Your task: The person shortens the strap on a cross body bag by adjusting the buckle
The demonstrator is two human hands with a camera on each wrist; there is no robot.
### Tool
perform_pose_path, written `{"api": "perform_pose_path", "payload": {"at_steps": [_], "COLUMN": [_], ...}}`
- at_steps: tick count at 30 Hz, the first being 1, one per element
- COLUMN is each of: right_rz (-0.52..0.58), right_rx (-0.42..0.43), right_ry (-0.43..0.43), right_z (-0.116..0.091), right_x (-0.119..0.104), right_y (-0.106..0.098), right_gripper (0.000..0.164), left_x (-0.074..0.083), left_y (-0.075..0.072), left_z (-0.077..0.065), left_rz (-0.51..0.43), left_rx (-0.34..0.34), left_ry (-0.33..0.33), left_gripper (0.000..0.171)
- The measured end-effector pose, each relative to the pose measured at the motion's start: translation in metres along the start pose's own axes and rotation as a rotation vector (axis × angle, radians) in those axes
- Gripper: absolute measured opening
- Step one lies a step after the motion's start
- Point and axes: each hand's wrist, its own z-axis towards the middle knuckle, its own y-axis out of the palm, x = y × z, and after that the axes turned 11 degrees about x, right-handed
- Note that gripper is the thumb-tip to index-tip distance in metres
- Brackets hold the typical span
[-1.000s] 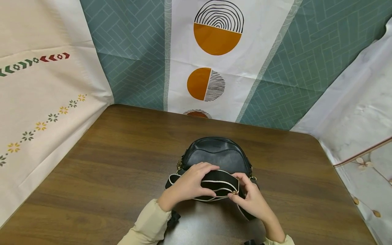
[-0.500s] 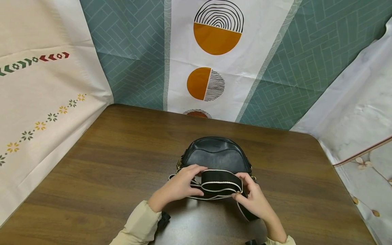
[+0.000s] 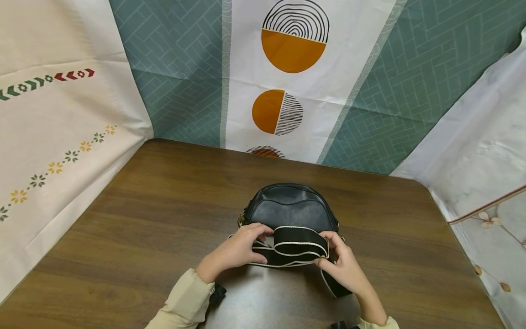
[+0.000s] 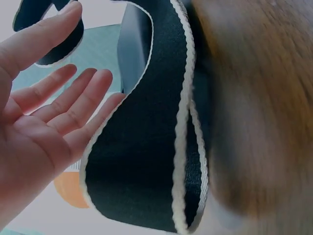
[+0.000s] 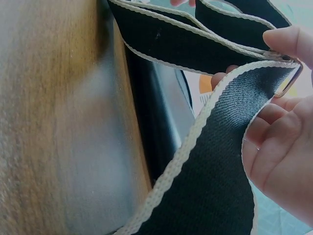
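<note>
A black leather handbag (image 3: 291,214) with a rounded top rests on the table, its wide black strap (image 3: 300,240) with cream edging looped in front of it. My right hand (image 3: 344,265) pinches the strap at its gold-coloured metal slider (image 5: 294,78), thumb on the near side. From there one length of strap hangs down past the palm in the right wrist view. My left hand (image 3: 235,250) is beside the left part of the loops, thumb and fingers spread apart. In the left wrist view its palm faces the strap (image 4: 137,161), with nothing gripped.
The brown wooden table (image 3: 164,205) reaches back to a green and white patterned cloth (image 3: 185,73). A cream cloth (image 3: 49,137) hangs along the left side, and a pale floral one (image 3: 485,151) on the right. Black bands show at both wrists.
My left hand has slid left off the front of the strap loop and its fingers have parted from it. My right hand, still holding the slider, has shifted slightly right.
</note>
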Motion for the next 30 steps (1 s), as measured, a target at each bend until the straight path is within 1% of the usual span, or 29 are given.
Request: {"api": "perform_pose_path", "payload": {"at_steps": [7, 10, 14, 20, 22, 27, 29, 30], "right_rz": [0.016, 0.027, 0.036, 0.055, 0.069, 0.078, 0.072, 0.069], "right_rx": [-0.014, -0.017, -0.019, -0.004, -0.002, 0.001, 0.001, 0.000], "right_ry": [0.032, 0.053, 0.068, 0.074, 0.077, 0.089, 0.096, 0.099], "right_z": [0.000, -0.001, -0.001, 0.000, 0.000, 0.001, 0.001, 0.001], "right_x": [0.000, 0.000, -0.001, 0.000, 0.000, 0.000, 0.000, 0.000], "right_y": [-0.004, -0.005, -0.006, -0.007, -0.007, -0.009, -0.010, -0.010], "right_gripper": [0.048, 0.048, 0.046, 0.047, 0.047, 0.047, 0.046, 0.046], "left_x": [-0.005, -0.007, -0.009, -0.012, -0.012, -0.012, -0.011, -0.011], "left_y": [0.005, 0.006, 0.008, 0.008, 0.007, 0.004, 0.002, 0.001], "left_z": [0.000, 0.000, -0.001, -0.003, -0.004, -0.003, -0.002, -0.002], "left_rz": [0.017, 0.028, 0.037, 0.045, 0.050, 0.055, 0.045, 0.041], "left_rx": [-0.055, -0.068, -0.073, -0.103, -0.116, -0.157, -0.186, -0.203], "left_ry": [-0.043, -0.044, -0.027, -0.060, -0.059, 0.007, 0.016, 0.010], "left_gripper": [0.048, 0.047, 0.043, 0.033, 0.033, 0.043, 0.049, 0.051]}}
